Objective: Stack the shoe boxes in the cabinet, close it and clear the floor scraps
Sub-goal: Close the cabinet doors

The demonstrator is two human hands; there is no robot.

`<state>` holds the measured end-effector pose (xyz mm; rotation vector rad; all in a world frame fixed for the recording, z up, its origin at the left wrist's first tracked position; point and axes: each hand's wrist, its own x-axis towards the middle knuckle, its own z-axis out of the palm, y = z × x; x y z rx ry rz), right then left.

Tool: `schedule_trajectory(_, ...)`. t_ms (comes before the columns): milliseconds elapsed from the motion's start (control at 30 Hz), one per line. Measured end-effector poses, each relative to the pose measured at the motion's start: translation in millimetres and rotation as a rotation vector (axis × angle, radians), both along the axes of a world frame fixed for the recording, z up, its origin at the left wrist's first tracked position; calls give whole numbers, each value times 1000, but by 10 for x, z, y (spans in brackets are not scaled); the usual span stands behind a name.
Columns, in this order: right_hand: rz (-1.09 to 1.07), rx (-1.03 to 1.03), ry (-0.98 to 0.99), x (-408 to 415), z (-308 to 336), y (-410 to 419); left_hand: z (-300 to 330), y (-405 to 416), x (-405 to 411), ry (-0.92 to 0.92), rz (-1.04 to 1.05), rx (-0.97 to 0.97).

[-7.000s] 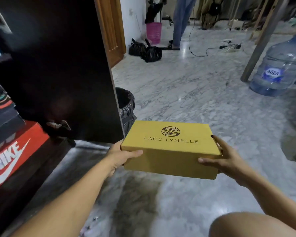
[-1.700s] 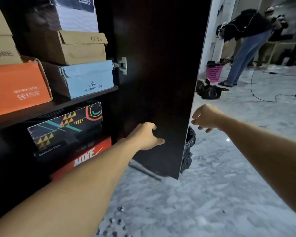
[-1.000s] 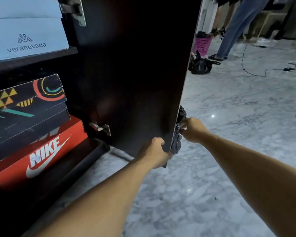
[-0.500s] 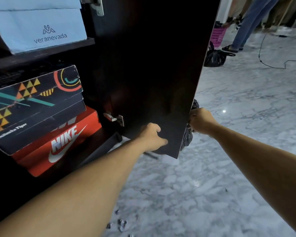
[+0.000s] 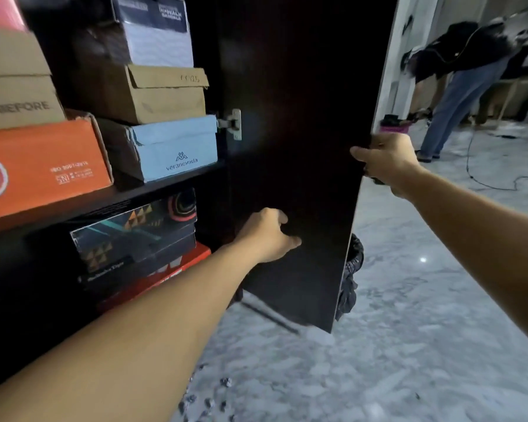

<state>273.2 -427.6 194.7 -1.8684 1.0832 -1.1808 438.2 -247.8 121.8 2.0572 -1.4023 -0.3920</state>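
The dark cabinet door (image 5: pixel 302 117) stands open, edge-on toward me. My right hand (image 5: pixel 384 159) grips its outer edge at mid height, thumb on the inner face. My left hand (image 5: pixel 269 236) rests against the door's inner face lower down, its fingers curled and holding nothing. Stacked on the shelves to the left are an orange box (image 5: pixel 43 169), a light blue veranevada box (image 5: pixel 177 147), a brown cardboard box (image 5: pixel 153 92), a patterned black box (image 5: pixel 134 229) and a red box (image 5: pixel 165 275). Small dark scraps (image 5: pixel 208 403) lie on the marble floor below my left arm.
A bin lined with a black bag (image 5: pixel 351 269) stands just behind the door's lower edge. A person (image 5: pixel 457 71) bends over at the back right near a pink basket (image 5: pixel 393 127). A cable (image 5: pixel 485 178) runs across the floor there.
My right hand has slid up the door's edge from near the bin to mid height. My left hand has left the door's bottom edge and lies on its inner face.
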Motion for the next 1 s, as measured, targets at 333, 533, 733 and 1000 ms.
schedule_trajectory(333, 128, 29, 7, -114, 554, 585, 492, 87, -568, 39, -20, -327)
schedule_trajectory(533, 344, -58, -51, 33, 890, 1129, 516, 233, -566, 74, 98, -612)
schedule_trajectory(733, 537, -97, -68, 408, 1139, 1548, 580, 578, -377, 190, 281, -802)
schedule_trajectory(1000, 600, -265, -34, 1268, 1168, 1762, 586, 1014, 210, 3, 529, -856)
